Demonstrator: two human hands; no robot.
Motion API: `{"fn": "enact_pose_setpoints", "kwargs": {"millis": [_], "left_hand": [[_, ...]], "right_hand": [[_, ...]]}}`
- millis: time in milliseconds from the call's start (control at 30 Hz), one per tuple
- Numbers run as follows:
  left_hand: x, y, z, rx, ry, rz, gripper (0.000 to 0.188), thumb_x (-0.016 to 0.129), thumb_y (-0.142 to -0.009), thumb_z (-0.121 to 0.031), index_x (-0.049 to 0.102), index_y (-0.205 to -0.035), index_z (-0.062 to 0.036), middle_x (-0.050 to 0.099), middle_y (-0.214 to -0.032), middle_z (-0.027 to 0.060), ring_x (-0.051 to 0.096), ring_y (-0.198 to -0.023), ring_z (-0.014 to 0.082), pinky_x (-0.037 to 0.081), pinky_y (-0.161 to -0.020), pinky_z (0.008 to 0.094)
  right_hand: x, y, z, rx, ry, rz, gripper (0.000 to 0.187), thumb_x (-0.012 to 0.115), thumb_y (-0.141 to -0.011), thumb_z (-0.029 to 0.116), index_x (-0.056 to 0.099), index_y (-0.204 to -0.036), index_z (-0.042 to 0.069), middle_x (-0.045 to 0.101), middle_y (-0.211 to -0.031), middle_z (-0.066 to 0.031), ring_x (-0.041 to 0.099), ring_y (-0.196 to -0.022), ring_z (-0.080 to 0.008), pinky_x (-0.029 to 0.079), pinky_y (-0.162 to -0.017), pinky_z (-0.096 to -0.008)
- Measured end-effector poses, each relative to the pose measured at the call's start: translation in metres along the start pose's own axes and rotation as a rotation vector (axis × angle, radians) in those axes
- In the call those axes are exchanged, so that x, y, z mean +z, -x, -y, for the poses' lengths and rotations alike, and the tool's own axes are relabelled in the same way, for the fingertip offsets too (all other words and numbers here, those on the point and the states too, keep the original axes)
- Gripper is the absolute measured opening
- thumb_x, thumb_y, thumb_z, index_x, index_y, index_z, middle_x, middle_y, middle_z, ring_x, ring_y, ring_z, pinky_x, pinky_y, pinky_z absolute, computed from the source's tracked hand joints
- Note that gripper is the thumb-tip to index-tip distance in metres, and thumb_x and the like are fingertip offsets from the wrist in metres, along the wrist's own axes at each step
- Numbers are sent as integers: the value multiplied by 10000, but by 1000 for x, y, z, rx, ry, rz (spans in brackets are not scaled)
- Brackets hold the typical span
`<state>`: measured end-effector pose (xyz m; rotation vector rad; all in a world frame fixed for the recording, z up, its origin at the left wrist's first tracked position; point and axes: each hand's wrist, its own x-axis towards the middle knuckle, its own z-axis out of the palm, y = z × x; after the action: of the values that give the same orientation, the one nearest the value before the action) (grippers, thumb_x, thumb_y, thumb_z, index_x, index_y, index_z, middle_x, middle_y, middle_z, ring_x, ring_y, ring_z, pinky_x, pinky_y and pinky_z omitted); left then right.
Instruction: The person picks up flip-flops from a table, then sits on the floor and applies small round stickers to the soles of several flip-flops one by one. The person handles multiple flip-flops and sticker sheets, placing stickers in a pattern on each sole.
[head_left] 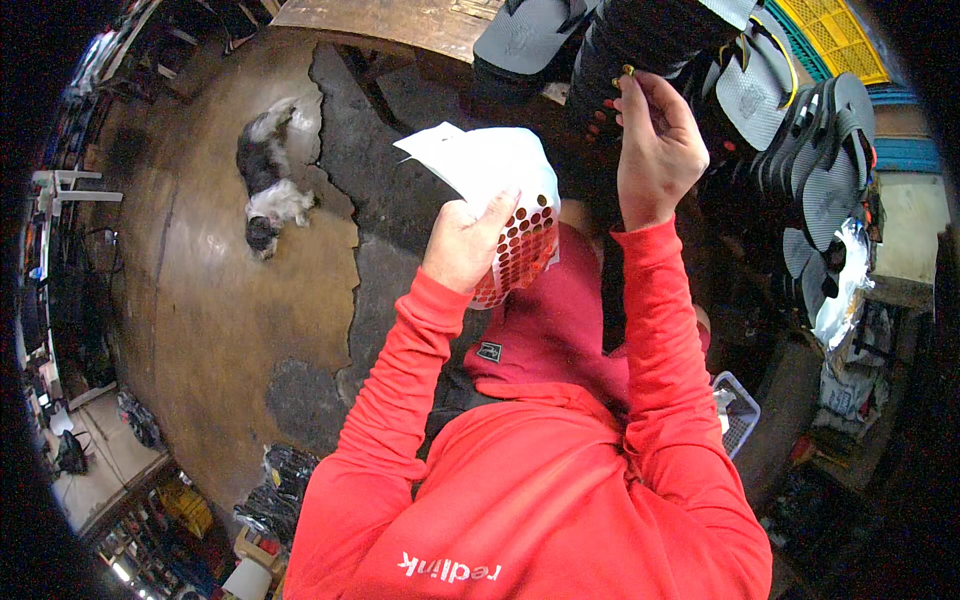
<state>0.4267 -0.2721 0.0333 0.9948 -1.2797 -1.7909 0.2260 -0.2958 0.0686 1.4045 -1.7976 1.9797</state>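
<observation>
My left hand is closed on a white sheet of round stickers, thumb on top. Rows of red and dark dots cover the sheet's lower part, and its upper part is bare and curled. Further right and higher, my right hand pinches a small shiny gold round sticker between thumb and fingertips. It is held in front of a tall stack of dark flip-flop soles. Grey flip-flops lie at the left of that stack, on the table's edge.
A wooden table stands ahead. More grey flip-flops hang or stack at the right, near a yellow crate. A black-and-white dog lies on the worn floor at left. A pale plastic basket sits by my right side.
</observation>
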Motion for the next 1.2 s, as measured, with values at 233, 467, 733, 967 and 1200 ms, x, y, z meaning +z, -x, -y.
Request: {"fn": "enact_pose_setpoints", "kwargs": {"millis": [233,467,733,967,1200], "left_hand": [[4,4,0,-64,13,-11,267,576,-961,-213,690,-907,22,665,-820,-4,561,-721,40,448,-634,236],[-4,8,2,-70,125,-8,259,588,-949,-210,691,-947,28,670,-845,-5,580,-745,35,454,-638,232],[-8,5,-4,-120,290,13,275,554,-962,-232,686,-994,7,671,-889,9,601,-779,57,468,-680,240],[6,3,-7,-180,417,-5,319,517,-988,-253,626,-1132,11,649,-1032,37,605,-889,99,477,-782,267],[4,6,-14,-181,496,-56,328,507,-990,-225,600,-1170,32,654,-1090,72,628,-937,125,483,-823,265]], "right_hand": [[14,-1,-5,-155,218,-215,187,812,-725,125,660,-772,28,655,-721,-88,628,-616,-201,501,-590,-296],[3,1,4,409,-379,-127,232,769,-801,116,554,-827,33,626,-774,-43,589,-600,-84,452,-466,-221],[-45,41,41,-412,57,843,358,679,-725,40,644,-1076,107,646,-913,-48,626,-715,-209,528,-581,-306],[-50,55,45,-707,309,843,340,640,-632,98,649,-968,45,628,-882,-55,593,-683,-192,507,-571,-306],[-38,40,48,-484,26,660,242,724,-637,-50,636,-844,40,648,-849,-94,631,-702,-234,531,-618,-320]]}}
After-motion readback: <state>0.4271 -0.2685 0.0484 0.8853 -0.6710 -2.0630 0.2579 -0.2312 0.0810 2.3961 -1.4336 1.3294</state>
